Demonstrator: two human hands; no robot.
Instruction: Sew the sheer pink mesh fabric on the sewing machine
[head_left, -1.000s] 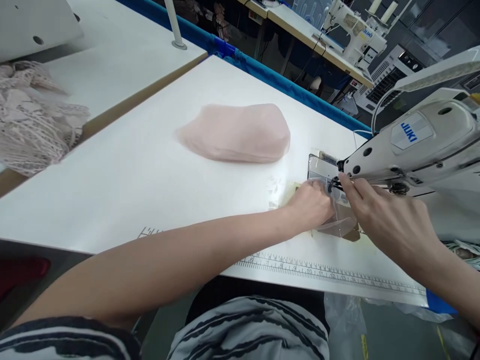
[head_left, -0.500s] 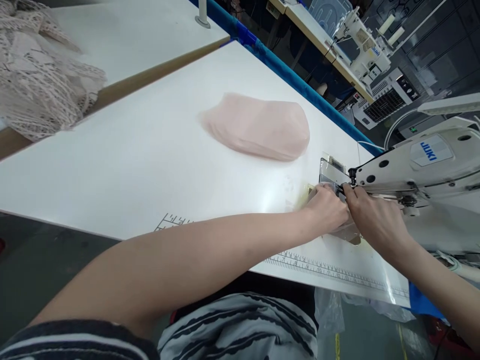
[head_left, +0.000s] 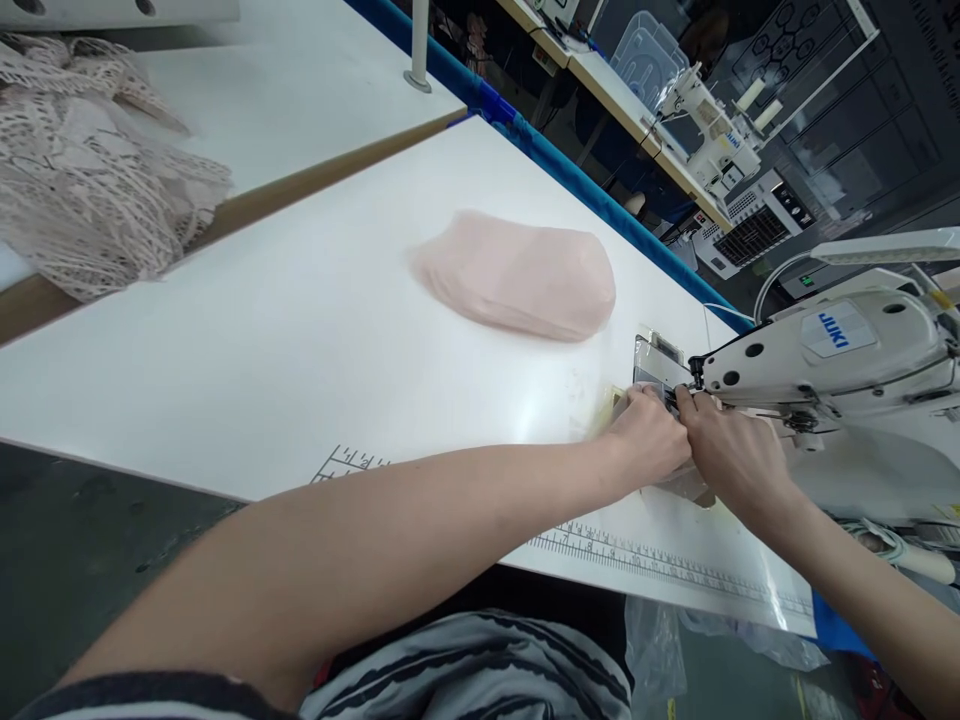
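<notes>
My left hand [head_left: 651, 430] is closed at the sewing machine's needle area, its curled fingers gripping a sheer pale fabric piece [head_left: 686, 484]. Beside it, touching, my right hand [head_left: 731, 445] presses its bent fingers onto the same fabric, close to the presser foot. The white sewing machine [head_left: 840, 345] stands to the right, its needle end just above my fingertips. Part of the fabric shows below my hands; the fingers hide most of it. Farther left on the table lies a stack of sheer pink fabric pieces [head_left: 525, 278].
A heap of pale lace fabric [head_left: 112, 180] lies on the neighbouring table at upper left. Ruler markings [head_left: 637, 555] run along the white table's [head_left: 360, 350] near edge. Blue trim [head_left: 585, 185] borders the far edge. Another sewing machine [head_left: 716, 140] stands beyond.
The camera view has tilted slightly, shifting the whole scene. Both hands stay at the needle area on the fabric, with little visible movement against the machine.
</notes>
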